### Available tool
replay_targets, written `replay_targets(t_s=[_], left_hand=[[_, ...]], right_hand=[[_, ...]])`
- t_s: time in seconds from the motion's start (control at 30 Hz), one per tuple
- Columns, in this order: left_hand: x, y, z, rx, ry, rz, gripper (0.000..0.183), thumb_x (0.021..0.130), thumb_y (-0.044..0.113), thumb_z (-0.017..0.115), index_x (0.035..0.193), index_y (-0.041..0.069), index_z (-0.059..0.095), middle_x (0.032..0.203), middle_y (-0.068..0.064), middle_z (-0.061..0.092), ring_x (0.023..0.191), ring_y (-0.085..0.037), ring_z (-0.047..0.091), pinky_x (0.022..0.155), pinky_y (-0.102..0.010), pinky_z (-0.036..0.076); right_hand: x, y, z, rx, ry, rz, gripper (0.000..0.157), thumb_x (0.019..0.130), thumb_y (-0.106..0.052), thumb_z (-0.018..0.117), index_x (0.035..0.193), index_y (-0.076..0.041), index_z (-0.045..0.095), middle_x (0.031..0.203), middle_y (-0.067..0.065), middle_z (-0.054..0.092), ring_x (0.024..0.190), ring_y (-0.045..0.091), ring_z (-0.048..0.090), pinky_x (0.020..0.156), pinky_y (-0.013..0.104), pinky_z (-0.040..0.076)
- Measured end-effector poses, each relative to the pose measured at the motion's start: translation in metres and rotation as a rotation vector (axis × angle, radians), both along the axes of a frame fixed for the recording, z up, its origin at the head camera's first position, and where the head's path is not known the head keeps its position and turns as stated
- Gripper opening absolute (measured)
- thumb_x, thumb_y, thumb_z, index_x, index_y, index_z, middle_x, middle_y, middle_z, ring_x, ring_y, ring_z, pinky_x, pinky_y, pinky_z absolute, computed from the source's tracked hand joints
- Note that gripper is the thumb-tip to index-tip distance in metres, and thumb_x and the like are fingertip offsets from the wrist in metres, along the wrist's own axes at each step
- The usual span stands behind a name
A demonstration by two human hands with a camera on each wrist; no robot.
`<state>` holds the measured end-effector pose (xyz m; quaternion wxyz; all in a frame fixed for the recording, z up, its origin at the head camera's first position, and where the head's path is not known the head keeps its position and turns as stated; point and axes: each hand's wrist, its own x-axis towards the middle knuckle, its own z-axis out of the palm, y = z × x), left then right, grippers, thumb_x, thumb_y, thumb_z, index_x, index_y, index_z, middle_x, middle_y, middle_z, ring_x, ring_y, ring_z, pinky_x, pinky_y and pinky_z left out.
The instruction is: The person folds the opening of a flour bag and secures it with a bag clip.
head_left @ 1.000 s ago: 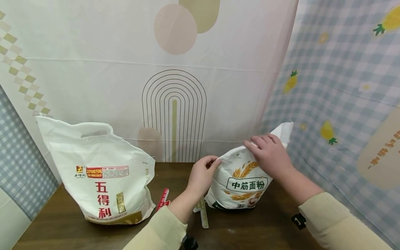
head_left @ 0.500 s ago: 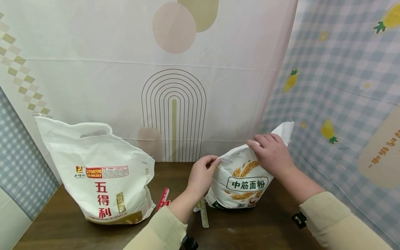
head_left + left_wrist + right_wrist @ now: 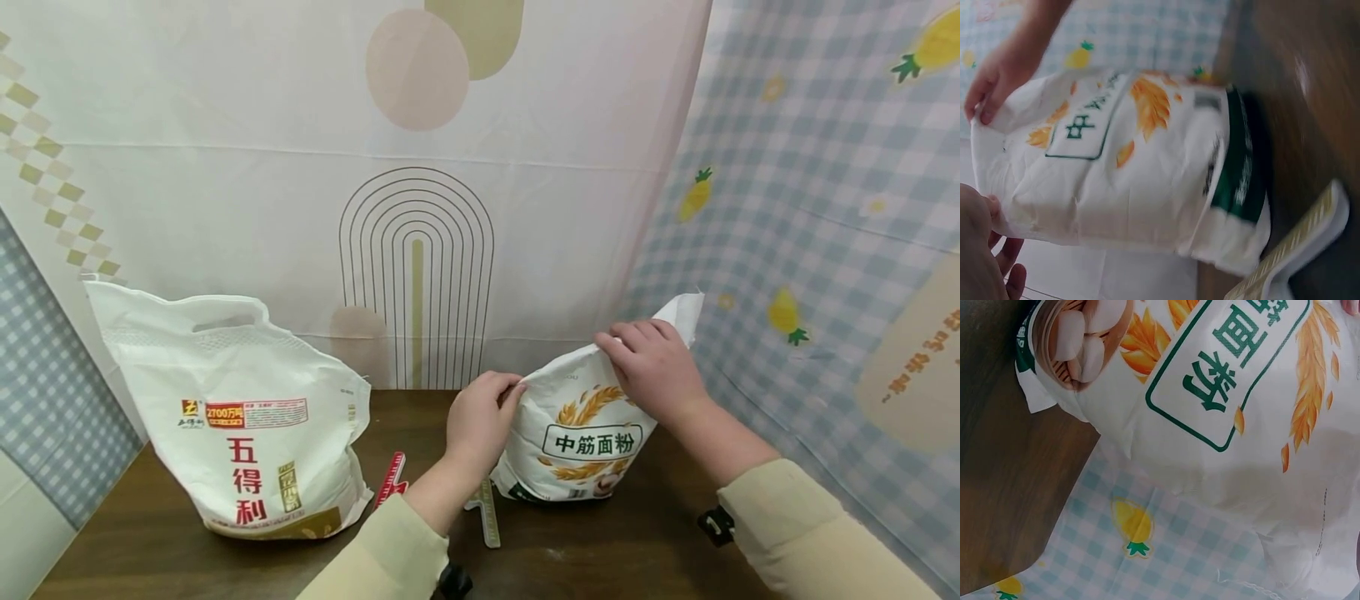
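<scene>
Flour bag [image 3: 577, 471]: white woven material, creased at the sides. The front bears a green-framed label with the characters 中筋面粉, orange wheat ears above and below it, and a green band at the base. The right wrist view also shows printed white buns in a round basket. The bag stands on the right half of the table [image 3: 570, 554], its top edge sloping down from a raised corner with loose threads on the right to a lower corner on the left.

Left hand [image 3: 476, 425]: thumb and fingers pinch the lower top corner. Right hand [image 3: 660, 371]: grips the top edge near the raised corner, thumb in front, fingers over the back.

The table is dark brown wood with a faint pale mark near the front. A white cloth [image 3: 585, 208] with a line-drawn arch and plain shapes hangs behind. A blue-and-white checked cloth [image 3: 795, 192] with yellow pineapples hangs on the right.

A larger white bag [image 3: 300, 417] stands at left, printed in red and gold, with a cut-out handle slot at the top. The contents of both bags are hidden. A red clip [image 3: 390, 479] lies beside the larger bag; a gold clip [image 3: 489, 517] lies near the flour bag's base, partly behind the left forearm.
</scene>
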<state>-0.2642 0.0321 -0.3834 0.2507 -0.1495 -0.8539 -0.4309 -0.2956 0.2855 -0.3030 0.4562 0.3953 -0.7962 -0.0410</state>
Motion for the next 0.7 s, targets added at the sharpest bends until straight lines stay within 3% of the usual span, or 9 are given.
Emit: replay_targets(t_s=[0.1,0.17,0.43,0.7], left_hand=[[-0.0013,0.0006,0.0000,-0.102,0.116,0.058,0.016,0.097,0.032,0.065,0.100,0.021,0.077,0.092,0.009,0.070,0.082,-0.007,0.065,0.072,-0.031,0.052],[-0.0015,0.0007,0.0006,-0.104,0.128,0.053,0.015,0.097,0.031,0.066,0.101,0.021,0.077,0.092,0.009,0.070,0.082,-0.008,0.065,0.072,-0.031,0.052],[-0.0029,-0.0034,-0.0019,0.026,-0.017,-0.038,0.018,0.097,0.030,0.065,0.108,0.021,0.075,0.098,0.009,0.068,0.086,-0.007,0.063,0.072,-0.026,0.053],[-0.0019,-0.0073,-0.0024,0.040,-0.065,-0.077,0.020,0.098,0.035,0.062,0.109,0.023,0.073,0.096,0.010,0.066,0.085,-0.007,0.061,0.072,-0.028,0.052]], right_hand=[[0.0001,0.0013,-0.0004,-0.007,0.009,0.003,0.022,0.087,-0.005,0.054,0.107,-0.009,0.065,0.095,0.013,0.065,0.082,0.034,0.062,0.077,0.051,0.046],[0.0002,0.0019,-0.0005,-0.015,0.012,0.008,0.022,0.087,-0.004,0.054,0.106,-0.009,0.065,0.094,0.013,0.065,0.081,0.034,0.062,0.076,0.051,0.046],[0.0016,-0.0006,0.0003,-0.055,-0.027,-0.007,0.020,0.093,-0.010,0.051,0.107,-0.009,0.066,0.095,0.012,0.065,0.084,0.035,0.063,0.079,0.052,0.046],[0.0021,-0.0015,-0.0019,-0.068,-0.032,-0.013,0.020,0.096,-0.014,0.049,0.108,-0.009,0.065,0.096,0.013,0.064,0.084,0.035,0.062,0.080,0.053,0.046]])
